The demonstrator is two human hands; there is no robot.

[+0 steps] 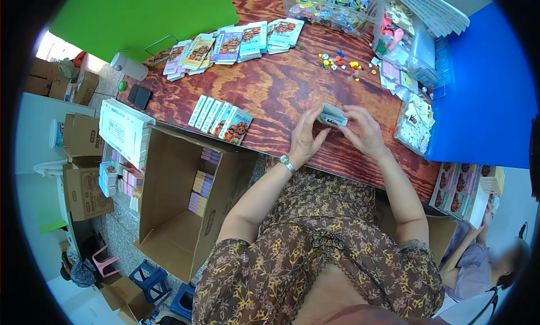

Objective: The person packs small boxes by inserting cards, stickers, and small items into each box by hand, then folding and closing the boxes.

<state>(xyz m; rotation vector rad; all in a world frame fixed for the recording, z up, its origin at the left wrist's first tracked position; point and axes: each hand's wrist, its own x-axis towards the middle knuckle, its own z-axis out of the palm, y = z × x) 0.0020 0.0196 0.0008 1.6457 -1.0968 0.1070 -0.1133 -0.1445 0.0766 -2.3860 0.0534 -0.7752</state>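
Between my two hands is a small carton, its upper end open towards me and something printed showing inside it. My left hand grips its left side, fingers and thumb closed round it. On the other side my right hand pinches the right edge near the opening. A row of several filled cartons with teal fronts stands to the left of my hands. Beyond my hands lie small colourful pieces, scattered on the wooden table. A clear bag of white pieces rests right of my right hand.
Stacks of flat cartons line the far left. Clear bins of colourful pieces stand at the back. A large cardboard box stands below the table's left edge. Another person is at lower right, beside a blue panel.
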